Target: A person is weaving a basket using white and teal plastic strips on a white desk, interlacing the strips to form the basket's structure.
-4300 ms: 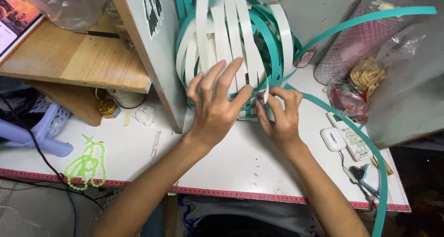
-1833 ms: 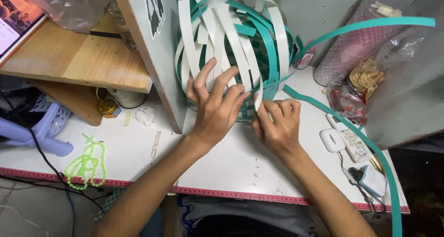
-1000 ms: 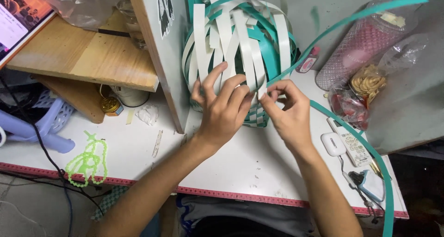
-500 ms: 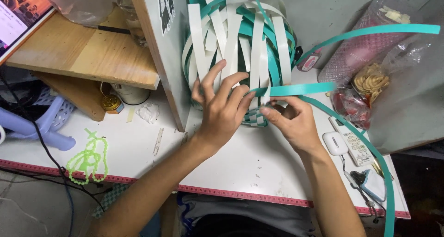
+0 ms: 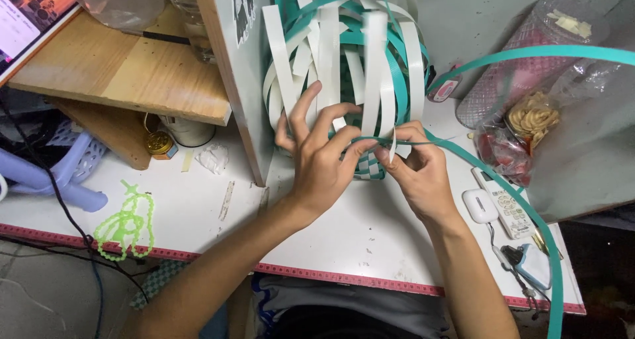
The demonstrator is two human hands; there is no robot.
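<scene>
A small home craft corner, cramped and cluttered rather than a factory floor. White worktable [image 5: 198, 213] with a red measuring edge along the near side, a raw wooden shelf [image 5: 126, 81] at ten o'clock with a screen [image 5: 26, 11] propped on it. Half-woven basket [image 5: 344, 68] of white and teal plastic strips at twelve o'clock. Household odds around it: remote control [image 5: 503, 203] and small white case [image 5: 479, 205] at three o'clock, bagged craft bits [image 5: 522, 134] at two o'clock, green bead string [image 5: 126, 223] at eight o'clock, lilac plastic stool [image 5: 59, 177] at nine o'clock.
</scene>
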